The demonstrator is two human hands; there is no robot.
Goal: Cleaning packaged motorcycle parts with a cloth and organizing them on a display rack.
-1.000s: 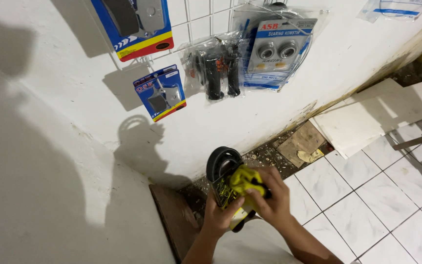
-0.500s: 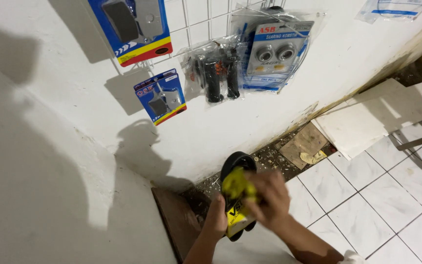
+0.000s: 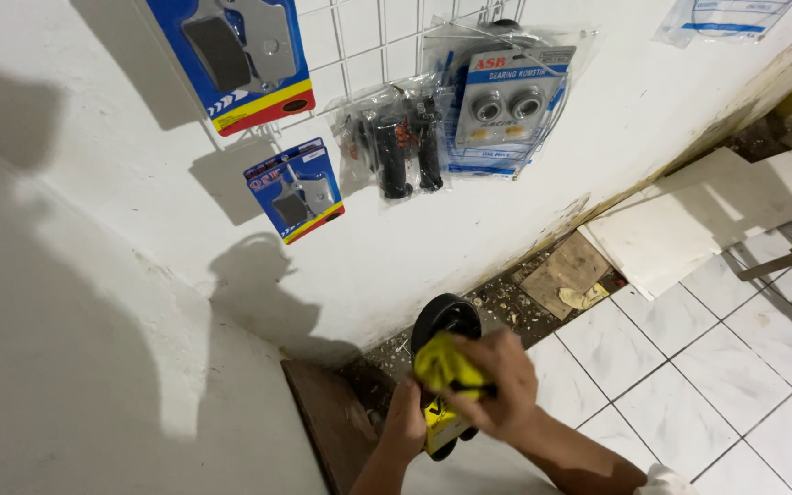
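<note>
White tiled floor (image 3: 689,385) bears a loose white tile slab (image 3: 689,220), a cardboard scrap (image 3: 568,271) and wall-side rubble (image 3: 497,307)

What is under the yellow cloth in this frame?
The yellow cloth lies on a black round part, pressed by the right hand. The covered surface is hidden; the left hand steadies it.

A small motorcycle-parts shop, rather shabby. At the top of the frame a white wire grid (image 3: 359,46) on the wall carries packaged spares: blue-carded brake pads (image 3: 240,55), bagged black handlebar grips (image 3: 401,147), carded bearings (image 3: 506,105). At lower right, white floor tiles (image 3: 689,367) meet crumbling debris (image 3: 506,302) along the wall's foot
</note>
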